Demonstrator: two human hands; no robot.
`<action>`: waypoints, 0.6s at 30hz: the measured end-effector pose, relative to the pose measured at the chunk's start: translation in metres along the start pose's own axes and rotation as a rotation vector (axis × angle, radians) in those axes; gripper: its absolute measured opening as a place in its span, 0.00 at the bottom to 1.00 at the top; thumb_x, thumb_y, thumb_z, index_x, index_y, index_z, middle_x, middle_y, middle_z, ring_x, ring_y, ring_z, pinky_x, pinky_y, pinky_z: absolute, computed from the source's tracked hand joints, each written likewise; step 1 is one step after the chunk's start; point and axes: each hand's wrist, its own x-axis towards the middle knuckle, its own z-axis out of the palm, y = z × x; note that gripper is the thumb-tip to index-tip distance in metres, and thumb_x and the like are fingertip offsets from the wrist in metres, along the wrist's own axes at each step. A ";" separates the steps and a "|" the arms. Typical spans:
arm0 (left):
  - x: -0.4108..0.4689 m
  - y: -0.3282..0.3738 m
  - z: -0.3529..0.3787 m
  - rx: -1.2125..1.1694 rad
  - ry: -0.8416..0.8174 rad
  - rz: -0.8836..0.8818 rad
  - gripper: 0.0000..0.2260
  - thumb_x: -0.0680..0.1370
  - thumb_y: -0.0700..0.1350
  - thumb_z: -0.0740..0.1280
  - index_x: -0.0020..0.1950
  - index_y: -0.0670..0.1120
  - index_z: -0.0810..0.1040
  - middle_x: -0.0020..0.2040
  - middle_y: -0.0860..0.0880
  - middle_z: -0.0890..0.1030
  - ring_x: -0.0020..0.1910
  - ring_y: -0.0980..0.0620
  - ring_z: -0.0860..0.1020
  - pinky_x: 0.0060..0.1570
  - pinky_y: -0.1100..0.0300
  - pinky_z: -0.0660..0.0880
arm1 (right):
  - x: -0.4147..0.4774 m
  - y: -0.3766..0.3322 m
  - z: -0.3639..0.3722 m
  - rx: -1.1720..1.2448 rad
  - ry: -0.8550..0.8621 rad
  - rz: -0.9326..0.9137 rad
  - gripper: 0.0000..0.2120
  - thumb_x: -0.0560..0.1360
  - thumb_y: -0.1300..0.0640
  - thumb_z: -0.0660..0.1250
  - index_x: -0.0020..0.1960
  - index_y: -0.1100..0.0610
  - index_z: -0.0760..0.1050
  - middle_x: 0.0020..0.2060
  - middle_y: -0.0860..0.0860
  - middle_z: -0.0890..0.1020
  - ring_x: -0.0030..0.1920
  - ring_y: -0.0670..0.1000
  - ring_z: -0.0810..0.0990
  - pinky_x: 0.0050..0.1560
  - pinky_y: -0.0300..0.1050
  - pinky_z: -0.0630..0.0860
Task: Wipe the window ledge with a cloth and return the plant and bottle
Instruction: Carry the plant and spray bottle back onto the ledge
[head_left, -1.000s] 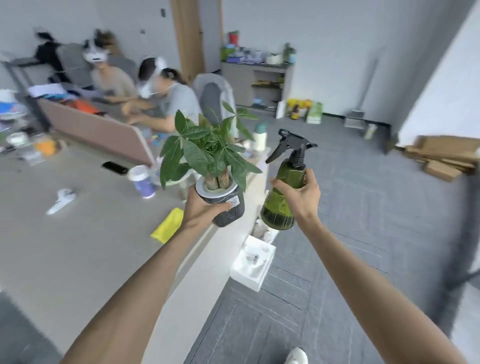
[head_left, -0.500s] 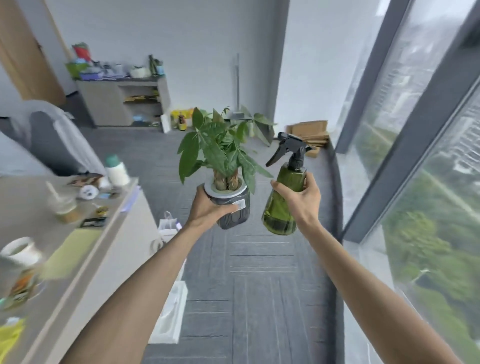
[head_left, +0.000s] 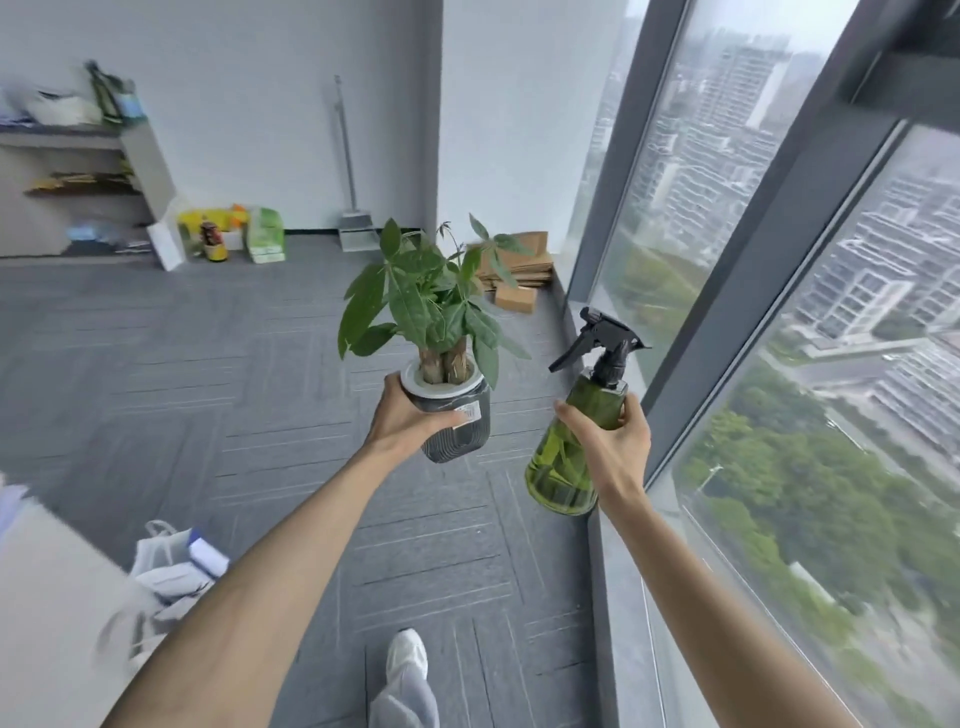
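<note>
My left hand (head_left: 402, 421) grips a potted plant (head_left: 457, 421), a dark ribbed pot with a white rim and broad green leaves, held upright in mid-air over the carpet. My right hand (head_left: 610, 447) grips a green translucent spray bottle (head_left: 563, 467) with a black trigger head, held upright just left of the window. The grey window ledge (head_left: 623, 597) runs along the glass below and behind my right forearm. No cloth is in view.
Tall window panes with dark frames (head_left: 737, 291) fill the right side. Cardboard boxes (head_left: 519, 270) lie at the ledge's far end. A dustpan and broom (head_left: 356, 228) lean on the back wall. A desk corner (head_left: 47, 597) and white bags (head_left: 166, 566) are at lower left.
My view has swung right from the desk and the seated people to the window. Both hands still hold the plant and bottle, which are now close to the ledge.
</note>
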 end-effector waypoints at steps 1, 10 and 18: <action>0.027 -0.001 0.007 0.000 -0.019 -0.002 0.19 0.63 0.38 0.82 0.46 0.54 0.79 0.45 0.57 0.84 0.41 0.72 0.80 0.40 0.76 0.74 | 0.023 0.005 0.008 -0.010 0.023 0.006 0.20 0.64 0.52 0.81 0.48 0.55 0.76 0.41 0.50 0.83 0.41 0.51 0.83 0.41 0.45 0.82; 0.276 0.014 0.075 0.023 -0.233 0.000 0.22 0.64 0.39 0.82 0.44 0.55 0.72 0.44 0.61 0.78 0.41 0.66 0.78 0.36 0.77 0.72 | 0.236 0.014 0.068 -0.024 0.249 0.037 0.18 0.63 0.49 0.81 0.45 0.46 0.73 0.41 0.46 0.82 0.40 0.45 0.83 0.42 0.43 0.80; 0.485 0.009 0.156 0.061 -0.346 0.051 0.27 0.65 0.38 0.81 0.45 0.58 0.67 0.47 0.58 0.76 0.46 0.63 0.77 0.42 0.77 0.72 | 0.442 0.052 0.103 0.008 0.375 0.081 0.19 0.63 0.48 0.80 0.45 0.50 0.72 0.40 0.48 0.81 0.41 0.51 0.82 0.44 0.49 0.82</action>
